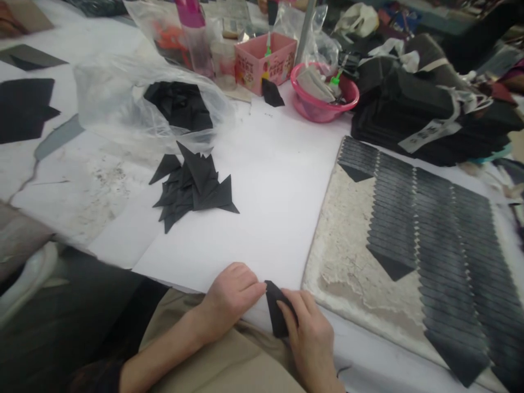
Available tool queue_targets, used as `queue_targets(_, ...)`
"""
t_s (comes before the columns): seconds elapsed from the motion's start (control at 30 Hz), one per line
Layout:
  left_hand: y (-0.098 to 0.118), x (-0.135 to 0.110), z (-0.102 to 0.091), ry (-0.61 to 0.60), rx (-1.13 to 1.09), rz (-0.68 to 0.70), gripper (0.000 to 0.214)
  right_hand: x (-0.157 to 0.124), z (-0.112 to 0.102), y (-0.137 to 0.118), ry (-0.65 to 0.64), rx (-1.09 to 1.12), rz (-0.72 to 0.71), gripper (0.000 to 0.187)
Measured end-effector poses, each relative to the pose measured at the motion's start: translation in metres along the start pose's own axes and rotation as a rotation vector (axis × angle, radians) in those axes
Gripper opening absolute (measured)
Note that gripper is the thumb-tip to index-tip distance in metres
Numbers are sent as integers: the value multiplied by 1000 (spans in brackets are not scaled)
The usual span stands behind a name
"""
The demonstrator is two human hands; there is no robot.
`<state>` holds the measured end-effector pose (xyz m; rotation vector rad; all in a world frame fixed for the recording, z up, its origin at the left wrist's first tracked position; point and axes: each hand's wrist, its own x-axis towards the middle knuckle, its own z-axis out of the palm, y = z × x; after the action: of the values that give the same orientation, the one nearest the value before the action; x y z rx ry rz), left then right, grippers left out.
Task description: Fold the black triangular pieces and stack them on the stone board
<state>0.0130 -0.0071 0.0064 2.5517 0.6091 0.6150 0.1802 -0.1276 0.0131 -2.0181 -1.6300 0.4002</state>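
Note:
At the table's near edge both my hands pinch one small black triangular piece point(275, 311). My left hand point(229, 297) has its fingers curled, the fingertips pressing the piece's upper corner. My right hand point(309, 333) grips the piece from the right, fingers folded over it. A loose pile of black triangular pieces point(192, 185) lies farther back on the white sheet point(262, 207), out of reach of either hand.
A worn board point(339, 256) at the right carries overlapping rows of black pieces point(434, 229). A clear plastic bag point(135, 103) with black pieces lies behind the pile. A pink box point(262, 60), a pink bowl point(323, 98) and stacked black material point(429, 114) stand at the back.

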Motion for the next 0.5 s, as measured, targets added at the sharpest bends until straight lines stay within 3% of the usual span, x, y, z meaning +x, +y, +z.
queue_targets(0.5, 5, -2, 8, 63, 125, 56, 17, -5, 8, 15, 147, -20, -219, 31)
